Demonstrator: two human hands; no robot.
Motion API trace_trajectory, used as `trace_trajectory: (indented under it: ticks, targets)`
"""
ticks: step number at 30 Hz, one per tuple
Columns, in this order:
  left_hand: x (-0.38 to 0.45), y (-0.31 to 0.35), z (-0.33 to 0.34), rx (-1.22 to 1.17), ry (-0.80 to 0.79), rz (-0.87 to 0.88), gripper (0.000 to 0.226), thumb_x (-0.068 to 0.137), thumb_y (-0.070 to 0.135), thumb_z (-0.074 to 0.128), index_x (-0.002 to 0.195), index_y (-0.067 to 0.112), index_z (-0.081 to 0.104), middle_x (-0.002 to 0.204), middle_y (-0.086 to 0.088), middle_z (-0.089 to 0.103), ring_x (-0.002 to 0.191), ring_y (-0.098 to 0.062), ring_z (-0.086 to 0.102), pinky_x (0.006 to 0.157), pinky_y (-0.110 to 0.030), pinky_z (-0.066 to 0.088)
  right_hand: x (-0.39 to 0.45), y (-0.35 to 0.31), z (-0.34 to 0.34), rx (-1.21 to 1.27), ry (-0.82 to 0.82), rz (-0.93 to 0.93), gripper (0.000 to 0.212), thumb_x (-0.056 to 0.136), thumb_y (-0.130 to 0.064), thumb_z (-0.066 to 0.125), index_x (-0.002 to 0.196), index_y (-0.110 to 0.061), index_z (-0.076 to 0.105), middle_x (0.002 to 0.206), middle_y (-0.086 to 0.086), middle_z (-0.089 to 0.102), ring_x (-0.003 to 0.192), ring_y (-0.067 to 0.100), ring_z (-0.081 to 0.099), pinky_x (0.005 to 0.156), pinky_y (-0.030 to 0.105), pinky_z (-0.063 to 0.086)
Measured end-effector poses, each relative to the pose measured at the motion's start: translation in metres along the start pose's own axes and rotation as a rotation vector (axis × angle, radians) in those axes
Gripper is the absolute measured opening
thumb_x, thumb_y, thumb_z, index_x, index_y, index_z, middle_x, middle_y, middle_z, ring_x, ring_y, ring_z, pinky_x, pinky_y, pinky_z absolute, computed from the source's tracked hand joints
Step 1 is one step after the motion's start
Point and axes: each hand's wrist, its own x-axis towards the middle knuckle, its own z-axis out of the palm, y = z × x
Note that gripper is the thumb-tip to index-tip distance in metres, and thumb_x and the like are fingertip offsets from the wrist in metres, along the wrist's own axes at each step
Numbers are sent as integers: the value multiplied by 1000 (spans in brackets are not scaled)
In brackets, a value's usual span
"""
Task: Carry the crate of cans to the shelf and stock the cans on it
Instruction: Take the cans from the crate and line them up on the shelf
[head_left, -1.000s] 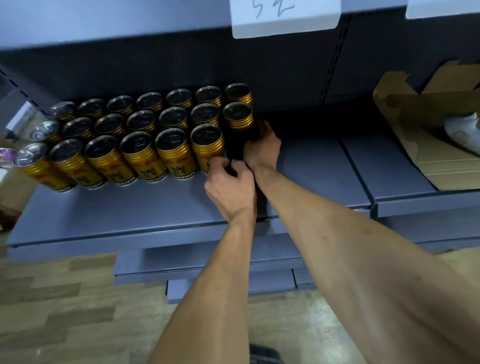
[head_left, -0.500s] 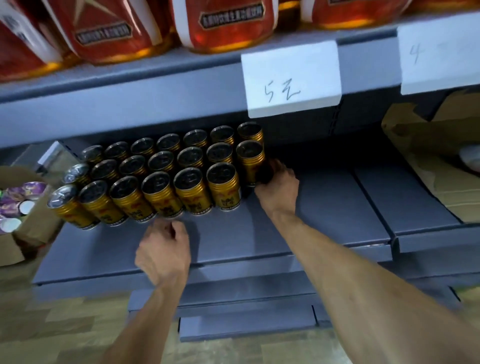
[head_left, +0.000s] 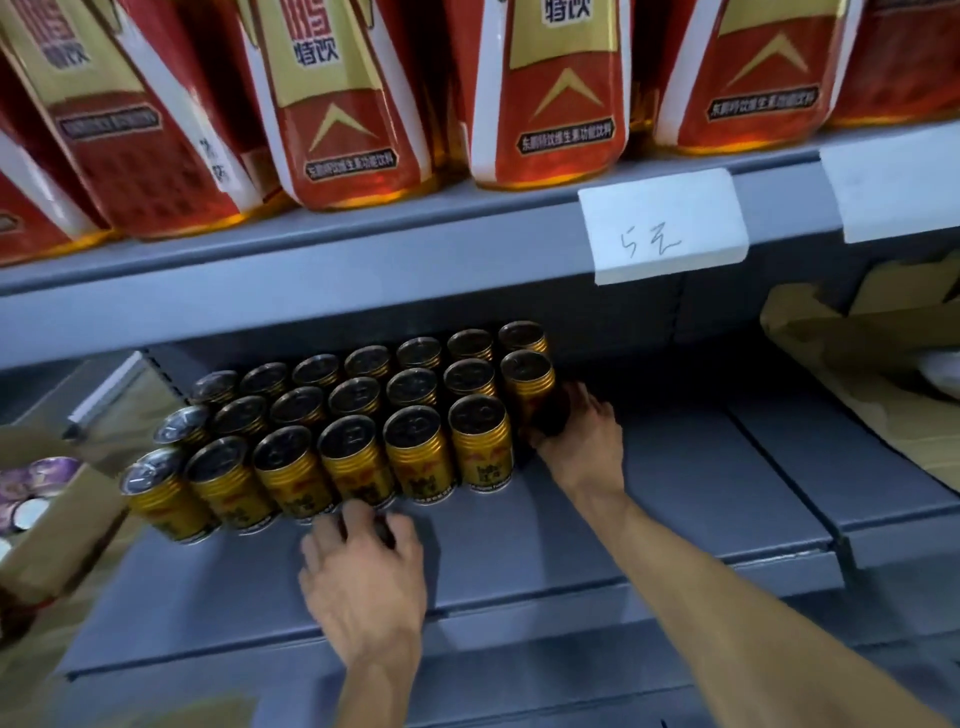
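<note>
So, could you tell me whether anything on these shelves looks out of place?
Yes: torn cardboard lies loose on the right of the can shelf, beside the neat gold cans. No spill or dent shows.

Grey metal shelving (head_left: 649, 499) fills the view, tiered in several levels. The upper tier (head_left: 363, 244) carries red-and-gold drink packs (head_left: 545, 88). Two white price tags (head_left: 665, 226) are fixed to its front edge, one handwritten. Flattened cardboard (head_left: 857, 332) lies at right; an open carton (head_left: 57, 525) stands at left. Lighting is dim and even.
</note>
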Motion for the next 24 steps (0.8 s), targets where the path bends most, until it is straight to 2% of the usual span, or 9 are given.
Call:
trace_trajectory:
  ticks: [6, 8, 10, 13, 15, 17, 19, 22, 24]
  targets:
    - [9, -5, 14, -4, 63, -35, 61, 87, 49, 35, 124, 1, 46, 116, -30, 50, 111, -42, 45, 92, -51, 34, -10, -2, -8, -327, -27, 40, 88, 87, -62, 52, 154, -12, 24, 151, 16, 39, 143, 37, 29, 116, 51, 20]
    - [5, -11, 17, -2, 29, -61, 68, 87, 52, 33, 134, 4, 40, 125, -35, 46, 120, -45, 41, 94, -52, 34, -26, -4, -7, -432, 21, -84, 74, 89, -54, 52, 145, -6, 40, 144, 19, 48, 137, 39, 37, 113, 52, 25]
    - [2, -13, 18, -6, -7, -68, 69, 87, 53, 31, 138, 8, 37, 136, -38, 39, 128, -48, 36, 97, -54, 33, -36, -5, -3, -423, 92, -232, 47, 86, -38, 60, 118, -3, 60, 121, 20, 62, 119, 41, 54, 101, 51, 40]
    - [4, -11, 18, -6, -42, -64, 68, 86, 53, 29, 138, 10, 37, 141, -39, 35, 132, -48, 34, 99, -55, 32, -38, -8, -8, -335, 129, -304, 27, 83, -23, 63, 104, -6, 61, 106, 17, 66, 104, 37, 60, 86, 45, 49]
    - [5, -11, 18, -2, -45, -68, 68, 86, 53, 27, 133, 7, 42, 142, -38, 35, 133, -48, 34, 100, -54, 32, -35, -10, -14, -231, 26, -251, 41, 91, -26, 61, 124, -6, 51, 119, 15, 62, 116, 33, 56, 92, 41, 48]
    - [3, -12, 18, 1, -37, -82, 66, 86, 53, 26, 125, 4, 48, 142, -38, 36, 133, -47, 34, 101, -54, 31, -27, -11, -21, -72, -99, -78, 78, 93, -38, 63, 153, -9, 21, 132, 11, 58, 123, 31, 55, 94, 40, 48]
    - [3, -10, 17, -14, -18, -89, 65, 85, 53, 26, 119, 4, 50, 141, -38, 37, 133, -47, 34, 102, -54, 30, -18, -13, -25, 84, -124, 63, 93, 91, -42, 66, 158, -18, 6, 133, 5, 62, 119, 30, 59, 92, 41, 50]
    - [7, -7, 18, -25, -3, -84, 64, 85, 53, 26, 116, 3, 51, 140, -37, 38, 131, -46, 34, 101, -54, 30, -7, -11, -23, 40, -66, 43, 49, 91, -39, 65, 136, -23, 51, 117, 5, 70, 108, 31, 65, 91, 41, 52]
    - [9, -7, 19, -9, 4, -69, 64, 86, 54, 26, 115, 3, 52, 139, -36, 39, 131, -45, 35, 102, -54, 30, -8, -7, -20, 49, -20, 28, 38, 91, -35, 67, 126, -23, 60, 114, 5, 71, 105, 31, 66, 86, 39, 54]
